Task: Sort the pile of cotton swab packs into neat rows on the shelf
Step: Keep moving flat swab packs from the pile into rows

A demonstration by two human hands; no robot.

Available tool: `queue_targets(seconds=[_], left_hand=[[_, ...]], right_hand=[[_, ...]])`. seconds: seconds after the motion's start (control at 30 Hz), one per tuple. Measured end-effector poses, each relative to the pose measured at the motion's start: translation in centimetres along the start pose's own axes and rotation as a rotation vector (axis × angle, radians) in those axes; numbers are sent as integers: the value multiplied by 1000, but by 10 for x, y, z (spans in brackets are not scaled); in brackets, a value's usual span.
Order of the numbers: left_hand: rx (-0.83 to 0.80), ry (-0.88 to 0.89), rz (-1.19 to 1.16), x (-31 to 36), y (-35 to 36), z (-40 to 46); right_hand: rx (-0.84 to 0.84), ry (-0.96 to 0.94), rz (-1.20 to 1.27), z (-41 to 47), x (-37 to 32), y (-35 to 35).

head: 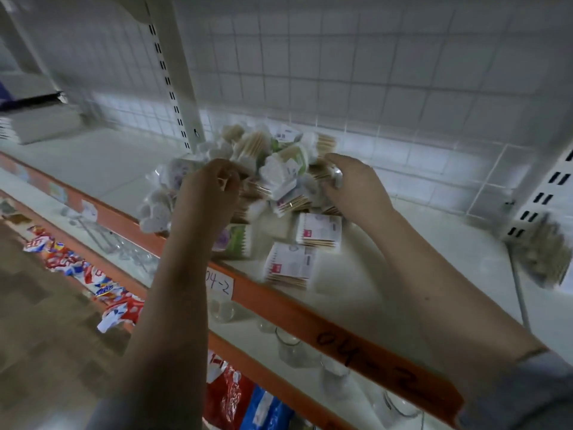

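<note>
Two hands in the swab pile (pixel 257 169) (both grasping packs): left hand (pixel 207 193); right hand (pixel 356 187); two flat packs (pixel 319 229) nearby.

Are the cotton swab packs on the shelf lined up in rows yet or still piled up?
Still piled: the cotton swab packs lie jumbled in a heap at all angles, both hands at its sides. Two packs lie flat in front.

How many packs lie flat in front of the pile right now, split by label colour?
White-label packs: 2, one nearer the pile, one at the shelf edge.
Green-label packs: 1, beside the left forearm.
Total: 3.
Both hands, left and right, are in the pile, which is too jumbled to count.
</note>
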State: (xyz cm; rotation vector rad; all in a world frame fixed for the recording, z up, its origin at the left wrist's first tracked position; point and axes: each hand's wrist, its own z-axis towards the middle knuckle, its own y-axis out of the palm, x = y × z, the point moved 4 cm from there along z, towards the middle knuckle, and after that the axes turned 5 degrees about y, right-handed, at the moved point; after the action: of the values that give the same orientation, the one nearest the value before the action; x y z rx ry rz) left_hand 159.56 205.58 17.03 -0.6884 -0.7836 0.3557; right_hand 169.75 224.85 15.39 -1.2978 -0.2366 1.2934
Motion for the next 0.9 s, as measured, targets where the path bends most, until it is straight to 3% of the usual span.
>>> queue_targets(seconds=[0.27, 0.43, 0.53, 0.7, 0.9], left_hand=[[-24, 56, -47, -21, 9, 40], [-8, 108, -66, -28, 9, 65], [-8, 134, -71, -33, 8, 76], [-9, 193, -96, -36, 12, 90], [-57, 264, -169, -14, 28, 101]], right_hand=[[40, -214, -112, 32, -12, 44], [150, -266, -123, 40, -19, 56], [118, -290, -152, 45, -24, 58], [155, -252, -116, 44, -23, 49], [197, -78, -5, 23, -15, 17]])
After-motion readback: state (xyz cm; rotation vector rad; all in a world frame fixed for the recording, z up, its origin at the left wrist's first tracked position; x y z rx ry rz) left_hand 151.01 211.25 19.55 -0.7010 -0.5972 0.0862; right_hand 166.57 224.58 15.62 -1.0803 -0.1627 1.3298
